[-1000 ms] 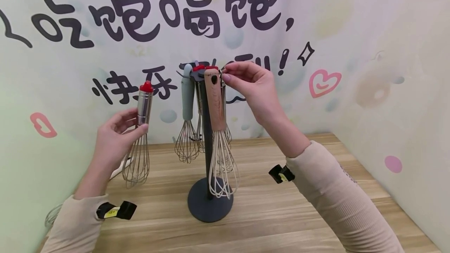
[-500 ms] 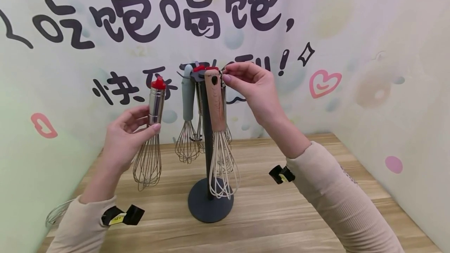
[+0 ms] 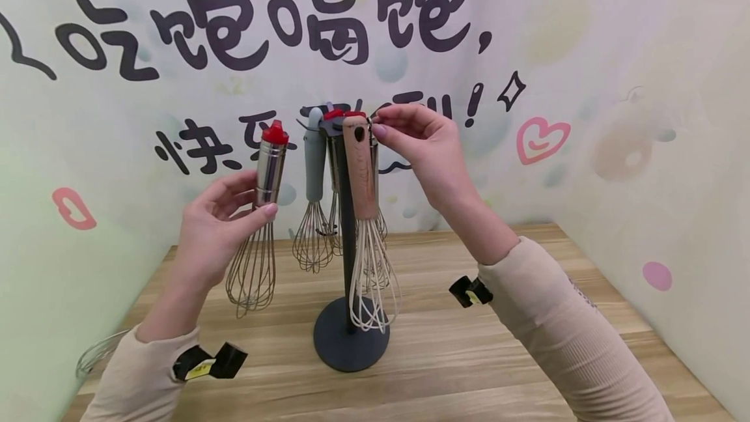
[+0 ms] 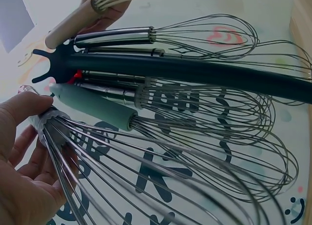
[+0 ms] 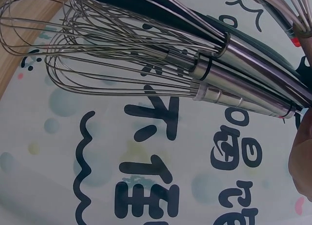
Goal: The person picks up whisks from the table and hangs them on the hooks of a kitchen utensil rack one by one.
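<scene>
My left hand [image 3: 253, 197] grips a steel whisk with a red cap [image 3: 271, 165] by its handle and holds it upright, just left of the dark grey rack [image 3: 350, 342]. In the left wrist view its wires [image 4: 122, 176] fan out from my left hand [image 4: 24, 186]. At the rack's top, my right hand [image 3: 377, 126] pinches the small metal loop of the wooden-handled whisk [image 3: 360, 168], which hangs with pale wires down. A teal-handled whisk [image 3: 314, 155] and steel whisks [image 5: 243, 84] hang behind the pole.
Another wire whisk [image 3: 96, 357] lies at the wooden table's [image 3: 527, 370] left edge, partly hidden by my left sleeve. Printed walls close in behind and on both sides. The rack's round base stands mid-table.
My left hand has carried the red-capped whisk up and to the right, closer to the rack. My right hand has stayed at the rack's top.
</scene>
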Demonstrator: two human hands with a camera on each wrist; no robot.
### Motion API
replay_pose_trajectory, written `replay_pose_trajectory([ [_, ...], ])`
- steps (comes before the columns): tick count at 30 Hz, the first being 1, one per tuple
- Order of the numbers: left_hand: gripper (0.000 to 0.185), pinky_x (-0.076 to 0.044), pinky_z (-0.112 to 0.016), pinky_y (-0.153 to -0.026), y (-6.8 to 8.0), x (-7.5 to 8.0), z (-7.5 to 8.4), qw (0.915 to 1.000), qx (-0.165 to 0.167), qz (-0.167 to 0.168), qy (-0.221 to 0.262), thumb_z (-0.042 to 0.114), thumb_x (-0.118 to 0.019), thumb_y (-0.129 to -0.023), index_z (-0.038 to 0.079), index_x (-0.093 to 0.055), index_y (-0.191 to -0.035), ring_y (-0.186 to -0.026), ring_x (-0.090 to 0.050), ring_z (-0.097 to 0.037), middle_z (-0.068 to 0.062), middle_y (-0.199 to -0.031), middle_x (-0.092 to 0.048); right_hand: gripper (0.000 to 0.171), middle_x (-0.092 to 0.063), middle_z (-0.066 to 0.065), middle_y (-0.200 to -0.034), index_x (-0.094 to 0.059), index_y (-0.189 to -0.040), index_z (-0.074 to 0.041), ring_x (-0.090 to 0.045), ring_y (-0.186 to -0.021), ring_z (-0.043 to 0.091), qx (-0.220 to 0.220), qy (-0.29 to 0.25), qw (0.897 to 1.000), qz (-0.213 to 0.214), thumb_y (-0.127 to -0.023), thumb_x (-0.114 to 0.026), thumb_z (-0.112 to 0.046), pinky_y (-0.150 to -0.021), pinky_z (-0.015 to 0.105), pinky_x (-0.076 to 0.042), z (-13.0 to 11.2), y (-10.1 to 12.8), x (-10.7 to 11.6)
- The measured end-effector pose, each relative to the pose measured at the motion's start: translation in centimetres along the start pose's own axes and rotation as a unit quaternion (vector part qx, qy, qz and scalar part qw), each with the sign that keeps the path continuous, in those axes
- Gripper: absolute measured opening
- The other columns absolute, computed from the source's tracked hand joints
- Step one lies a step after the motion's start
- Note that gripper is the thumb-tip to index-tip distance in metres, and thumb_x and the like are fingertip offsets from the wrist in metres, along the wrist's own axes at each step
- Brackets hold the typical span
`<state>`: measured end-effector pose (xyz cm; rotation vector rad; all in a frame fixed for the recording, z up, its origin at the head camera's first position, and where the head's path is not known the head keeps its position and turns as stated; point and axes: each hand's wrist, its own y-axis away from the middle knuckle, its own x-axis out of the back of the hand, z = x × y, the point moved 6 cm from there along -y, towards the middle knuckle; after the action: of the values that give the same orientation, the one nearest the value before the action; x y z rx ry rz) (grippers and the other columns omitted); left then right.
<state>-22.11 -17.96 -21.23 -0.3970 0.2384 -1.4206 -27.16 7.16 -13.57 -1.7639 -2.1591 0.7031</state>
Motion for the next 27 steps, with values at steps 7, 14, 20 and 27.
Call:
replay_pose_trajectory([
  [7,0.044,-0.051,-0.009,-0.084,0.1,-0.4,0.6,0.9999,-0.011,-0.001,-0.007,0.003,-0.072,-0.082,0.015,-0.059,-0.122,-0.100,-0.060,-0.005,0.015,-0.108,-0.063,0.022,-0.069,-0.008,-0.081,-0.069,-0.085,-0.016,-0.064,-0.079,0.004,0.000,-0.001,1.000,0.001,-0.084,-0.065,0.006,-0.080,0.017,-0.055,-0.1,0.1,-0.1],
  [14,0.045,-0.051,-0.010,-0.083,0.1,-0.8,0.9,0.9999,-0.014,-0.001,-0.009,0.003,-0.072,-0.082,0.016,-0.060,-0.123,-0.100,-0.060,-0.006,0.014,-0.108,-0.063,0.023,-0.069,-0.009,-0.080,-0.069,-0.085,-0.016,-0.064,-0.078,0.004,-0.001,-0.002,1.000,0.003,-0.084,-0.065,0.007,-0.080,0.017,-0.055,-0.1,0.2,0.0],
  [20,0.044,-0.050,-0.010,-0.083,0.0,-1.0,1.1,0.9998,-0.011,0.002,-0.016,0.004,-0.072,-0.083,0.018,-0.059,-0.123,-0.100,-0.059,-0.006,0.014,-0.108,-0.062,0.022,-0.069,-0.008,-0.080,-0.069,-0.086,-0.016,-0.064,-0.078,0.004,0.000,0.001,1.000,0.001,-0.085,-0.065,0.006,-0.080,0.017,-0.055,-0.1,0.2,0.0],
  [27,0.046,-0.051,-0.010,-0.082,-0.1,-1.2,1.3,0.9996,-0.016,0.000,-0.022,0.005,-0.072,-0.083,0.016,-0.059,-0.126,-0.099,-0.060,-0.006,0.012,-0.109,-0.061,0.020,-0.069,-0.008,-0.081,-0.069,-0.087,-0.014,-0.064,-0.079,0.005,-0.001,0.001,1.000,0.002,-0.084,-0.065,0.006,-0.080,0.017,-0.055,0.0,0.1,-0.1],
])
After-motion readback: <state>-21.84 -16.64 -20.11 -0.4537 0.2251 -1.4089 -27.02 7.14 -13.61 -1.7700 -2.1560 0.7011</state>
